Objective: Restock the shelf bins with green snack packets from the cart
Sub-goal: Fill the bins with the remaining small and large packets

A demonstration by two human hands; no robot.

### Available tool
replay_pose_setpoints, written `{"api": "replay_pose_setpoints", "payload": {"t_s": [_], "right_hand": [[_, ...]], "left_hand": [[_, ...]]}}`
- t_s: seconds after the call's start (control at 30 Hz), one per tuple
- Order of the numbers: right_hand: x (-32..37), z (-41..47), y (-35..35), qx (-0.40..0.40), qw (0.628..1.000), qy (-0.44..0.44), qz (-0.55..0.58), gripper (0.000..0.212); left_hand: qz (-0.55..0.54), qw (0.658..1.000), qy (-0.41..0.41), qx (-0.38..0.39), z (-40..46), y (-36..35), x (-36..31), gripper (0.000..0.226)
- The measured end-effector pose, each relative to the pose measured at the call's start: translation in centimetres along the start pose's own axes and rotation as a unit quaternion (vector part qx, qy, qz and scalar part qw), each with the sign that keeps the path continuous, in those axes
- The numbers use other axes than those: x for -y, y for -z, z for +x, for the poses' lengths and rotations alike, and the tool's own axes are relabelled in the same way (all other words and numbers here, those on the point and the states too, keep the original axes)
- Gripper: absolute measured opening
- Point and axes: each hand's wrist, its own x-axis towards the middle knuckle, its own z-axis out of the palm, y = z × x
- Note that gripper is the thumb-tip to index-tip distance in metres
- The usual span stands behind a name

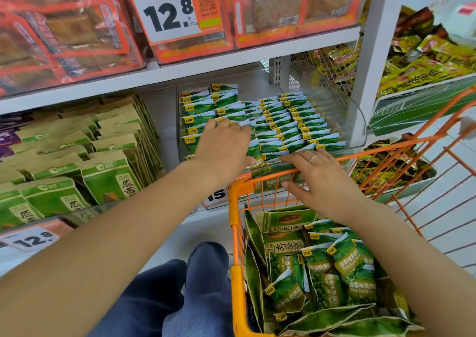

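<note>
A clear bin [355,120] on the middle shelf [144,79] is seen nearly filled with rows of small green packets [280,128], stood on edge, each marked with a yellow logo tab. The left hand [224,143] is laid palm down on the left rows of these packets, its fingers [231,126] held roughly straight and close together, pressing on the packet tops; nothing is seen to be gripped. The right hand [319,182] is placed at the bin's front edge, just above the rim of the orange cart [237,208]. Its fingers [296,159] are stretched flat and slightly spread, touching the front row of packets, and a ring [313,159] is worn on one of them.

More packets of the same kind [332,277] are heaped in the cart below the right forearm; "Peas Garlic" can be read on them beside Chinese characters. Larger green bags [280,223] printed with a sunflower seed are stacked behind them and along the cart's left side.

To the left of the bin, green and brown pouches [108,174] bearing "原香" are ranged in rows. A price tag [33,239] reading "12.8" is fixed below them. On the shelf above, orange-framed packs [273,9] headed "手撕素牛排" are kept beside a large tag [170,12] reading "12.8" with a QR code. A tag starting "15" [217,195] is partly hidden behind the left wrist. Yellow packets [422,58] are piled in bins to the right.
</note>
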Motion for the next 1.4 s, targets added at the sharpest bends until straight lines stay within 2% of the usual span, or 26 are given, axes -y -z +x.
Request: {"api": "replay_pose_setpoints", "payload": {"t_s": [0.27,0.47,0.63,0.7,0.77,0.83,0.9,0.93,1.03,1.1,1.17,1.2,1.23,1.3,1.4], "right_hand": [[0.1,0.0,0.1,-0.004,1.0,0.003,-0.002,0.05],[0.0,0.0,0.0,-0.015,1.0,0.011,-0.002,0.051],[-0.3,0.0,-0.3,-0.026,1.0,0.018,-0.001,0.051],[-0.2,0.0,-0.2,-0.027,0.999,0.022,0.009,0.05],[0.2,-0.1,0.3,-0.087,0.994,0.035,0.06,0.04],[0.4,-0.5,1.5,-0.183,0.973,0.038,0.138,0.031],[0.2,-1.0,2.6,-0.192,0.959,0.016,0.208,0.037],[0.0,-1.2,3.0,-0.171,0.961,0.002,0.217,0.04],[-0.6,-1.5,3.0,-0.081,0.984,-0.019,0.16,0.041],[-0.9,-1.3,2.5,0.065,0.995,-0.026,0.072,0.037],[-2.0,-1.4,1.2,0.266,0.962,-0.04,-0.05,0.026],[-2.6,-1.8,0.4,0.346,0.931,-0.051,-0.104,0.02],[-3.2,-2.4,-0.4,0.4,0.903,-0.061,-0.145,0.023],[-4.2,-3.8,-1.5,0.453,0.866,-0.075,-0.195,0.041],[-5.0,-4.6,-2.2,0.463,0.865,-0.087,-0.175,0.048]], "left_hand": [[0.058,0.998,0.004,-0.032,0.9,-0.2,0.1,0.042],[0.012,1.0,-0.018,-0.011,1.2,-1.0,0.6,0.041],[-0.054,0.998,-0.01,0.004,1.3,-1.0,1.3,0.03],[-0.076,0.997,-0.003,0.006,1.3,-0.9,1.5,0.034],[-0.06,0.998,-0.003,0.003,0.9,-0.7,1.2,0.048],[-0.072,0.995,-0.014,-0.062,-0.3,-0.3,0.1,0.057],[-0.172,0.973,-0.03,-0.152,-2.1,0.2,-1.8,0.046],[-0.229,0.96,-0.04,-0.155,-3.2,0.3,-2.9,0.036],[-0.309,0.947,-0.082,-0.037,-5.8,-1.9,-5.7,0.02],[-0.277,0.956,-0.097,0.006,-6.3,-4.2,-6.4,0.022],[-0.27,0.959,-0.083,0.012,-6.1,-5.3,-6.3,0.023],[-0.278,0.958,-0.076,0.01,-5.9,-5.5,-6.2,0.023],[-0.279,0.957,-0.075,0.01,-5.7,-5.5,-6.2,0.023],[-0.269,0.96,-0.077,0.009,-5.8,-5.6,-6.3,0.024],[-0.248,0.966,-0.069,0.012,-5.8,-5.9,-6.3,0.025]]}}
